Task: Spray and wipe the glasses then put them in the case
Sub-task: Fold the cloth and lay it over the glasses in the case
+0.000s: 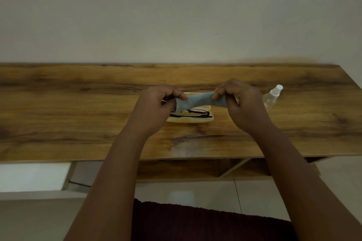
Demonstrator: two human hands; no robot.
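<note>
Two hands up over the table (78, 103), both mine, with the cleaning cloth (197, 100) stretched between them. My left hand (156, 107) has thumb and fingers pinched shut on the cloth's left end; a bit of the fabric hangs down below that pinch. My right hand (242, 103) is pinched shut on the right end, fingers curled in toward the palm. Cloth is pale blue-grey, pulled into a narrow band that sags a little in the middle. Directly below and just beyond it sits the glasses case (193, 120), open, a pale yellowish translucent shell lying flat on the wood. Black-framed glasses (195, 112) lie inside the case, folded as far as I can tell; their left part is hidden by my left hand and the hanging cloth. Spray bottle (271, 98) to the right of the case, clear plastic with a white cap, tilted or lying with the cap pointing far-right; my right hand covers its near end, so whether it touches the hand I cannot tell. Table is wood-grain, set against a plain wall. Below the near edge, a shelf and pale floor tiles.
</note>
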